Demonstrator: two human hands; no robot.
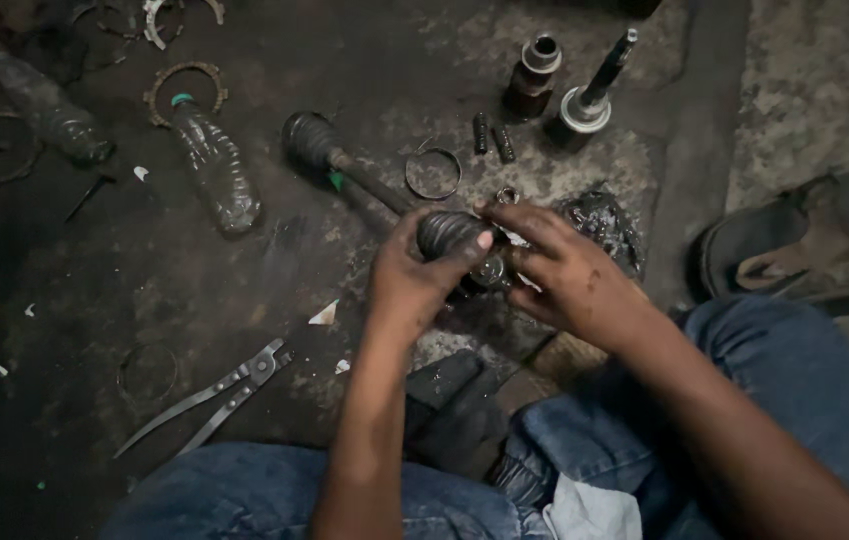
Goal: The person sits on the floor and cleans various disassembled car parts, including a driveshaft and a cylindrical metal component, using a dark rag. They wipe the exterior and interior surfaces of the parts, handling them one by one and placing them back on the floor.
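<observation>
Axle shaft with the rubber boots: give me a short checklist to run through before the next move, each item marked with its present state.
1. Left hand grips the near rubber boot: ok.
2. Right hand at the joint end of the axle shaft: ok.
3. Far boot resting on the floor: ok.
4. Pliers within reach, lying untouched: ok.
5. Loose ring clamp lying free beside the shaft: ok.
6. Near boot fully seated on the joint: cannot tell, hands cover it.

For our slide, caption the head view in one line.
Both hands, left and right, grip a greasy axle boot above a dirty floor; pliers nearby.
</observation>
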